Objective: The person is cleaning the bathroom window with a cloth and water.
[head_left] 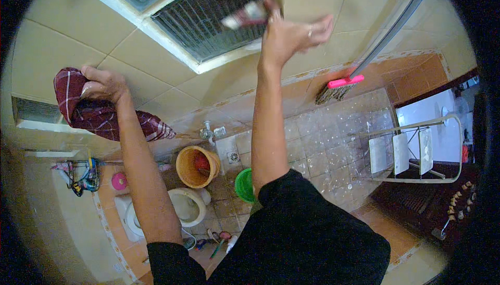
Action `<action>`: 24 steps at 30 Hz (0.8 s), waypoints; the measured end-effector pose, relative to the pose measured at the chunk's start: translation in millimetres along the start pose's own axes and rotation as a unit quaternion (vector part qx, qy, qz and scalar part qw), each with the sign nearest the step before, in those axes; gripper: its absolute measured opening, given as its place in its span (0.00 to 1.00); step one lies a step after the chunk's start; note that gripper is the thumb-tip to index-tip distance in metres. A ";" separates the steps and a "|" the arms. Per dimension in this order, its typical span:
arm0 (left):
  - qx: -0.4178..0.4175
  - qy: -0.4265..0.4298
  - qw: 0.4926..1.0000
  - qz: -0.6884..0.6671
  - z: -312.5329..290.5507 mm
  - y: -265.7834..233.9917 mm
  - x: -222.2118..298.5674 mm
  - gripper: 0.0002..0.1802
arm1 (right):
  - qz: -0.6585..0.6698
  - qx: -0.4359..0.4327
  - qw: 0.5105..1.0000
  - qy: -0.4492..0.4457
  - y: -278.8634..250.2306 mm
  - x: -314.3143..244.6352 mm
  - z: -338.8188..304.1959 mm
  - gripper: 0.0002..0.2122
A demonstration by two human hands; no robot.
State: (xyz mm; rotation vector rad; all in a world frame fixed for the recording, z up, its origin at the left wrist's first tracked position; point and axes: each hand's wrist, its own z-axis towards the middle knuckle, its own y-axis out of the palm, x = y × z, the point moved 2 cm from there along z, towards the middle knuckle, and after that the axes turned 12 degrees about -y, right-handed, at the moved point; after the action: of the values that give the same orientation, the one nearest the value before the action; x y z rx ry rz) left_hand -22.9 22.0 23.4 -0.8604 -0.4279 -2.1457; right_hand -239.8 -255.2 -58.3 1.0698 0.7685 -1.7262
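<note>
My left hand grips a bunched maroon checked cloth beside the tiled wall; part of the cloth hangs behind my forearm. Higher up, my right hand is raised in front of the louvred window. A small maroon-and-white thing sticks out from the thumb side of that hand, over the glass slats. Motion blurs it, so its kind cannot be made out. Some fingers of the right hand point away to the right.
Below are an orange bucket, a green basin, a toilet and a wall tap. A pink-headed broom leans on the right wall. A folding step ladder is at the right, near the doorway. White specks dot the floor tiles.
</note>
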 end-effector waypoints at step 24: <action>-0.003 -0.078 0.997 -0.003 1.3 -5.2 1.0 0.32 | -0.029 -0.032 0.997 -0.062 -11.0 5.9 -2.9 0.60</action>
State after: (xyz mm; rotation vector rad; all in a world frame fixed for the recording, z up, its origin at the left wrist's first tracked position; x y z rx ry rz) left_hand -26.8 25.5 24.9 -1.0349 -0.5048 -2.0942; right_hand -250.2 -250.9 -64.5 0.8976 0.7774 -1.7870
